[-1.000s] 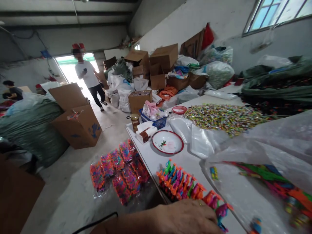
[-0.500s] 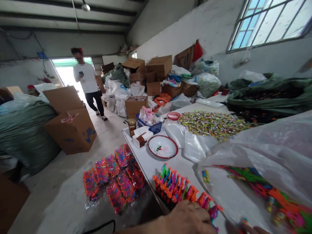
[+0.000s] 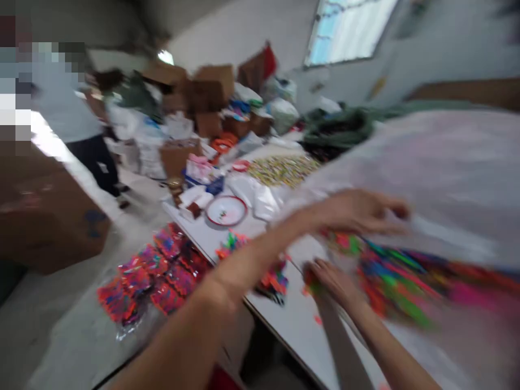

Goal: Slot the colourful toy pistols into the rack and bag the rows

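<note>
The wrapped bundles on the floor seem already finished, while the row of pieces on the table and the loose pieces beneath the plastic sheet seem waiting; left hand and right hand are too blurred, so I cannot tell whether they pinch.

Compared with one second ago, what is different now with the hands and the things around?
The left hand has left the row of colorful toys and moved right, to the translucent plastic; blur hides any grip. The right hand is now in view beside it. The view has swung right; the person in the white shirt is nearer. The red-rimmed plate and wrapped bundles stayed put.
</note>
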`<state>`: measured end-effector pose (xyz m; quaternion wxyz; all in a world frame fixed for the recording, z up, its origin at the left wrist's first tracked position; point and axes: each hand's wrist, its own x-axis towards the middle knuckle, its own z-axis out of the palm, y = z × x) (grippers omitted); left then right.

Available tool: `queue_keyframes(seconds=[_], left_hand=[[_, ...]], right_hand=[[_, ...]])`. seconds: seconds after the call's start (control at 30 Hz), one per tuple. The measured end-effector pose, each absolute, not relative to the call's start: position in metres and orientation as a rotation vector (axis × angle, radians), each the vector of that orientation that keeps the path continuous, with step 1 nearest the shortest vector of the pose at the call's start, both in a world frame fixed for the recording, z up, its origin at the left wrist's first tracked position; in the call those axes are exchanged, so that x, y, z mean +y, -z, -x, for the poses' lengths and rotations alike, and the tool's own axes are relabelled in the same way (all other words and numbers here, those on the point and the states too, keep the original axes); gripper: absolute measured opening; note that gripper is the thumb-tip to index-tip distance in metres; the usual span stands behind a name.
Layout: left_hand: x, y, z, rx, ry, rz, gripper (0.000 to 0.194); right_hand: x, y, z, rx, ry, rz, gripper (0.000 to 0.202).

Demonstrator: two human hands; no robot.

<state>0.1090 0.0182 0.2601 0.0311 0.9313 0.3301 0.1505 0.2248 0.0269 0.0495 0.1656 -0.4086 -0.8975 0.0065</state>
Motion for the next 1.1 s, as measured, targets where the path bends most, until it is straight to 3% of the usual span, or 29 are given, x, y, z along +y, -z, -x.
queue_keyframes(seconds=[0.17,0.23,0.4,0.63,0.83,0.97,1.1], left_hand=[[0.052,-0.185,-0.084,1.046,-0.360,-2.802,0.037],[0.053,-0.142,-0.062,1.153,-0.329,-2.760,0.050],[0.040,-0.074,-0.028,1.191,-0.251,-2.666,0.036],[0.027,-0.078,-0.038,1.174,-0.089,-2.802,0.041],[0.012,-0.063,-0.044,1.294,0.133,-2.824,0.036],[0.013,-0.056,-0.043,1.274,0.111,-2.803,0.033],[0.014,-0.057,-0.042,1.278,0.088,-2.784,0.036]], right_hand=[[0.035,-0.015,-0.261,-2.650,-0.233,1.548,0.022],[0.051,0.003,-0.264,-2.751,-0.202,1.496,0.023],[0.066,0.014,-0.273,-2.776,-0.199,1.314,0.020],[0.014,0.019,-0.307,-2.357,-0.111,1.541,0.019],[-0.017,0.024,-0.271,-2.080,0.042,1.716,0.029],[-0.009,0.023,-0.293,-2.145,0.029,1.857,0.020],[-0.012,0.010,-0.326,-1.860,-0.020,1.913,0.016]])
